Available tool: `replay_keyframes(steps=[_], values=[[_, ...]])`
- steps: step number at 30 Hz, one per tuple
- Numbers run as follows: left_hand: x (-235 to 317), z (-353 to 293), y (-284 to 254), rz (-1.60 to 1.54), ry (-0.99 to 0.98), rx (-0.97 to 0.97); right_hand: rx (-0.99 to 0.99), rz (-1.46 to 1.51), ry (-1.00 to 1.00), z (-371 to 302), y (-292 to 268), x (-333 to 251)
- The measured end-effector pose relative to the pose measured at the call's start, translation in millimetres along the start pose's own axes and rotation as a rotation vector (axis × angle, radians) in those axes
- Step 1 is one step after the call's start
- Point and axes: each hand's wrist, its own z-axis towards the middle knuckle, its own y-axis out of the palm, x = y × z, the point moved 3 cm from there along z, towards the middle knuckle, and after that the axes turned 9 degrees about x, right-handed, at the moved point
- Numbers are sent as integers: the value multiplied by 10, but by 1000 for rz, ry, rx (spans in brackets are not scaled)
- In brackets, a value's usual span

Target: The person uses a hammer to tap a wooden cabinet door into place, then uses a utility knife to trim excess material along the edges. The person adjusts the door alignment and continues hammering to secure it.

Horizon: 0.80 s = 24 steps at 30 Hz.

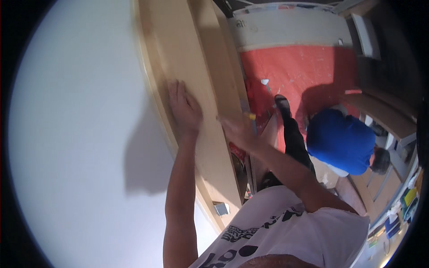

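Observation:
A long pale wooden cabinet frame (178, 40) runs along the white wall, with raised boards along its length. My left hand (184, 109) lies on the frame's broad inner panel, its fingers stretched toward the wall side. At the frame's right-hand board (221, 67) is my right hand (239, 133), slightly blurred, its fingers curled near the board's edge. A small yellow thing (251, 116) shows beside that hand; whether it is held is unclear. The right fingers are partly hidden.
A square cutout (221, 208) shows in the frame's near end. Red sheeting (308, 67) covers the floor to the right. A person in a blue top (342, 140) bends down there, beside brown boards (380, 114). Assorted items (395, 219) lie at the far right.

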Motion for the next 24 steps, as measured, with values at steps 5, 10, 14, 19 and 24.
replay_keyframes(steps=[5, 10, 14, 19, 24], values=[[-45, 25, -41, -108, -33, 7, 133, -147, -125, 2375, 277, 440], [-29, 111, -23, -104, -45, -3, 263, -250, -439, 4534, 227, 687], [-98, 85, 25, -114, -87, -17, 301, -98, -630, 5563, 310, 809], [-81, 29, -35, -93, -72, -40, 319, -401, -558, 5742, 437, 846], [-104, 0, -34, -102, -60, 2, 213, -585, -604, 5279, 493, 614]])
